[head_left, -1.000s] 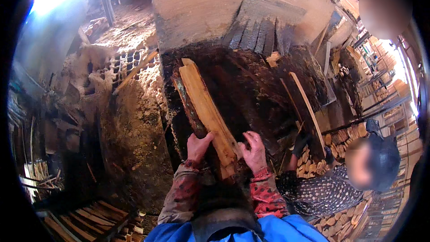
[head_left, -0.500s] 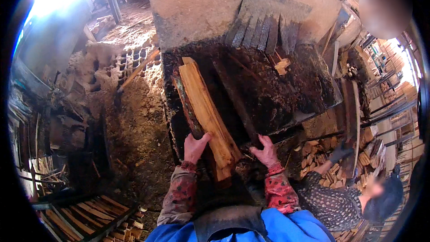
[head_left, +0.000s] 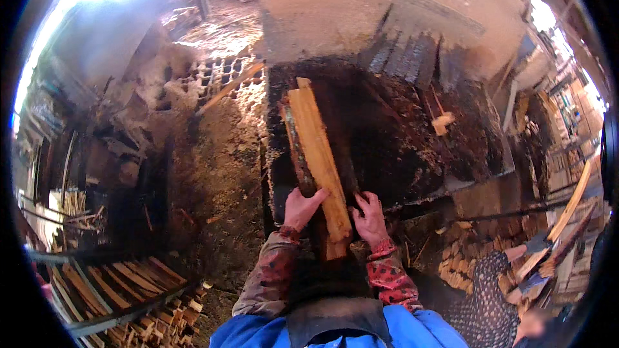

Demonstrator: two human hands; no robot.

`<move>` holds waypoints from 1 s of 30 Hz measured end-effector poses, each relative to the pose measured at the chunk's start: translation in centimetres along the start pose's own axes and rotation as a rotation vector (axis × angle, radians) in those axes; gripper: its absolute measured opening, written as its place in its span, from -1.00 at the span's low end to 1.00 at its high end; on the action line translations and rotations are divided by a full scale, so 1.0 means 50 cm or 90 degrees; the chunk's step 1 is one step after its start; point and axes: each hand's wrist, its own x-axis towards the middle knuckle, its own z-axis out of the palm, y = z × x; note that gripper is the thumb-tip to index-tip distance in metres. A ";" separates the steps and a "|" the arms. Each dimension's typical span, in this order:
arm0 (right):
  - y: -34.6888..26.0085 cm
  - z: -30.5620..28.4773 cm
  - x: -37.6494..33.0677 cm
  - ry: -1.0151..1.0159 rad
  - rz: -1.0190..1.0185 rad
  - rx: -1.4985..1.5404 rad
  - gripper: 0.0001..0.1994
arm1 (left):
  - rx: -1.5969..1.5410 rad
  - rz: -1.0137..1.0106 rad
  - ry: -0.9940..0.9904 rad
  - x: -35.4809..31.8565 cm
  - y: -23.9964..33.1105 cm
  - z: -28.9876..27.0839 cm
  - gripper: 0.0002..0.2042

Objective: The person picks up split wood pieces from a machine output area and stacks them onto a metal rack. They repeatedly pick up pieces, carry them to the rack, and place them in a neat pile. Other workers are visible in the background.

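Observation:
My left hand [head_left: 303,209] is closed round the near part of a bark-edged board [head_left: 297,148], its thumb against a pale sawn board [head_left: 315,142]. These boards lie lengthwise on a dark, grimy machine table [head_left: 412,161], their near ends sticking out over its front edge towards me. My right hand [head_left: 369,219] is just right of the pale board. Its fingers are closed on the near end of a dark, narrow board [head_left: 348,171], which is hard to make out against the table.
Dark hanging flaps [head_left: 412,58] cover an opening in the machine housing [head_left: 322,13] beyond the table. A wood scrap [head_left: 442,122] lies on the table. Slats fill a metal rack [head_left: 116,290] at lower left. A co-worker [head_left: 490,290] at lower right handles long boards [head_left: 570,206].
My right hand has come closer to my left, bringing the dark board up beside the pale one. The view has shifted. The co-worker now holds long boards.

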 end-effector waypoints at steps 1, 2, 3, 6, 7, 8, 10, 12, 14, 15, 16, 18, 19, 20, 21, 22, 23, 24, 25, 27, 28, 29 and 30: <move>0.002 0.000 0.001 -0.002 0.008 0.002 -0.62 | 0.022 0.004 -0.001 -0.005 0.016 0.003 -0.59; 0.002 -0.004 0.002 -0.004 0.015 0.003 -0.63 | 0.043 0.008 -0.002 -0.010 0.034 0.004 -0.58; -0.004 -0.007 0.005 -0.008 0.018 0.006 -0.64 | 0.065 0.013 0.002 -0.016 0.047 0.000 -0.57; -0.030 -0.022 0.005 -0.035 0.068 0.084 -0.66 | 0.118 -0.034 0.049 -0.006 0.016 -0.004 -0.48; -0.033 -0.024 0.003 -0.037 0.084 0.111 -0.66 | 0.127 -0.029 0.044 -0.007 0.029 -0.003 -0.47; -0.032 -0.022 -0.003 -0.039 0.075 0.110 -0.63 | 0.135 -0.025 0.034 -0.013 0.041 -0.005 -0.46; -0.052 -0.015 -0.016 -0.041 -0.002 0.027 -0.59 | 0.120 -0.019 0.038 -0.013 0.036 -0.005 -0.46; -0.080 -0.003 -0.025 -0.044 -0.017 -0.055 -0.53 | 0.113 -0.020 0.034 -0.012 0.029 -0.003 -0.47; -0.066 0.007 -0.027 -0.042 -0.015 -0.027 -0.52 | 0.112 -0.026 0.021 -0.009 0.022 -0.002 -0.48; -0.059 0.005 -0.027 -0.038 -0.011 -0.017 -0.52 | 0.115 -0.033 0.019 -0.006 0.023 0.001 -0.48; -0.056 0.004 -0.025 -0.026 -0.025 -0.013 -0.55 | 0.118 -0.040 0.017 -0.004 0.023 0.002 -0.49; -0.057 0.006 -0.022 -0.025 -0.024 -0.024 -0.56 | 0.112 -0.043 0.039 -0.012 0.040 0.002 -0.52; -0.059 0.005 -0.022 -0.024 -0.023 -0.028 -0.57 | 0.097 -0.036 0.041 -0.011 0.039 0.005 -0.54; -0.061 0.003 -0.024 -0.015 -0.022 -0.046 -0.57 | 0.082 -0.029 0.042 -0.009 0.034 0.008 -0.55; -0.067 0.004 -0.023 -0.018 -0.017 -0.038 -0.57 | 0.069 -0.024 0.048 -0.007 0.023 0.004 -0.56; -0.074 0.002 -0.022 -0.022 -0.012 -0.030 -0.57 | 0.039 -0.006 0.014 0.002 0.015 0.001 -0.59; -0.077 0.000 -0.022 -0.025 -0.007 -0.022 -0.56 | 0.041 -0.017 0.014 0.003 0.006 0.004 -0.59; -0.065 0.002 -0.027 -0.027 -0.014 -0.050 -0.55 | 0.046 -0.030 0.008 -0.006 0.035 0.010 -0.59; -0.065 0.001 -0.028 -0.028 -0.010 -0.044 -0.55 | 0.051 -0.042 0.009 -0.016 0.061 0.009 -0.59; -0.073 -0.007 -0.024 -0.034 -0.007 -0.029 -0.54 | 0.085 -0.055 0.003 -0.019 0.069 0.002 -0.59; -0.077 -0.009 -0.022 -0.034 -0.008 -0.023 -0.54 | 0.084 -0.050 0.011 -0.017 0.061 0.001 -0.59; -0.080 -0.010 -0.020 -0.035 -0.009 -0.017 -0.54 | 0.082 -0.045 0.019 -0.015 0.051 -0.001 -0.59; -0.083 -0.014 -0.019 -0.036 -0.009 -0.014 -0.54 | 0.081 -0.041 0.024 -0.009 0.037 -0.001 -0.58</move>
